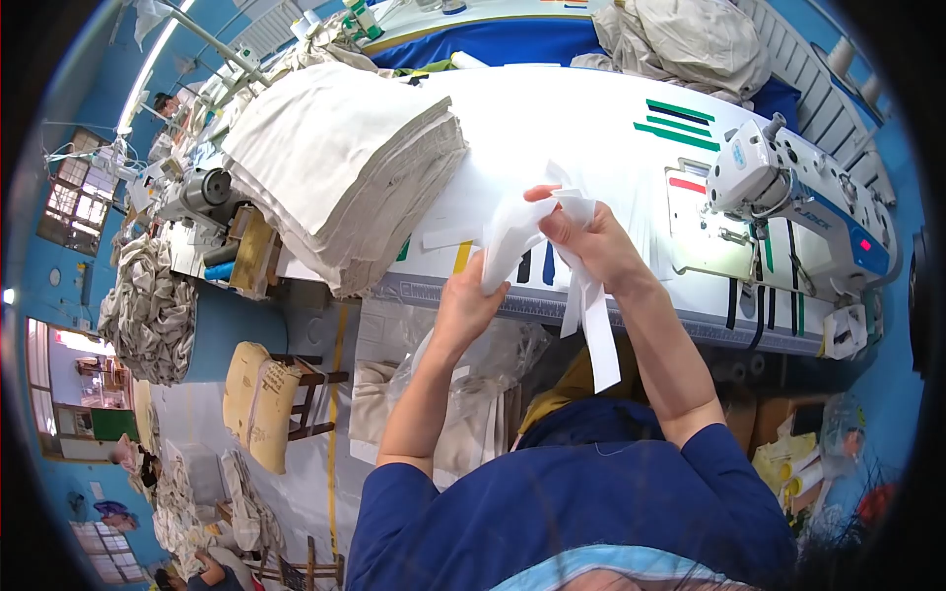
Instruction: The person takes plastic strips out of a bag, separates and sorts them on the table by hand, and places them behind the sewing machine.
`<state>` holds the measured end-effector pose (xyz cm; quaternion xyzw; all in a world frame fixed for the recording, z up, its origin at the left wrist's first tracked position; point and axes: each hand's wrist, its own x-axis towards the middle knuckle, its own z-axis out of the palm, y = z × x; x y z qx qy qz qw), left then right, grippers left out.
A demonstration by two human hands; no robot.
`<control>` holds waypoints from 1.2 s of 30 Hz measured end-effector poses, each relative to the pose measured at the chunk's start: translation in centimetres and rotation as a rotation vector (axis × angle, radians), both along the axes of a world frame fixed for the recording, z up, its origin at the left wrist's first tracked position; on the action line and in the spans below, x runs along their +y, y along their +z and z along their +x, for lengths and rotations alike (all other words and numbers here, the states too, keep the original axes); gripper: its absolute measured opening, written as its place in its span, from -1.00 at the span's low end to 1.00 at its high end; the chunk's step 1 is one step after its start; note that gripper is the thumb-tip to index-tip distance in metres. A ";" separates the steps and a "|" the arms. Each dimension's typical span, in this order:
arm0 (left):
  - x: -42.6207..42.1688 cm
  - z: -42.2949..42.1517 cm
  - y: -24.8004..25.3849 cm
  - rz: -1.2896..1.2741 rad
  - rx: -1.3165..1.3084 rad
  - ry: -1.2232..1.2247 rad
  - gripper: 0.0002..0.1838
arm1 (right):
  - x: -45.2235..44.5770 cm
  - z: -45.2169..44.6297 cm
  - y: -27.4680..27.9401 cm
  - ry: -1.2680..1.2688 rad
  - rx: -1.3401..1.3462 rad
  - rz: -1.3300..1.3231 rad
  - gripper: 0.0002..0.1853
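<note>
Left of the sewing machine (803,192), the left hand (471,303) and right hand (597,246) both gripped white strips (600,345), seemingly arranging them, and the next move likely called for careful finger control.

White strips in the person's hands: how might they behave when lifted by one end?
The white strips are probably light, being narrow and thin-looking. They likely bend easily, since some curve where held. They may also splay apart, as their loose ends hang separately.
</note>
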<state>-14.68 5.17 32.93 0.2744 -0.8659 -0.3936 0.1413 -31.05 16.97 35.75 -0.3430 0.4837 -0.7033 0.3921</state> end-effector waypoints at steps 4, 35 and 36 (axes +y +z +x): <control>0.3 0.1 0.2 -0.070 -0.047 -0.009 -0.55 | 0.2 -0.7 1.2 0.066 0.048 -0.005 -0.61; -1.4 1.0 0.7 -0.270 -0.018 -0.078 -0.58 | 1.1 -2.0 0.8 -0.138 -0.404 -0.225 -0.93; -1.3 1.0 0.8 -0.244 -0.039 -0.064 -0.56 | 1.1 -2.2 0.9 -0.167 -0.393 -0.229 -0.94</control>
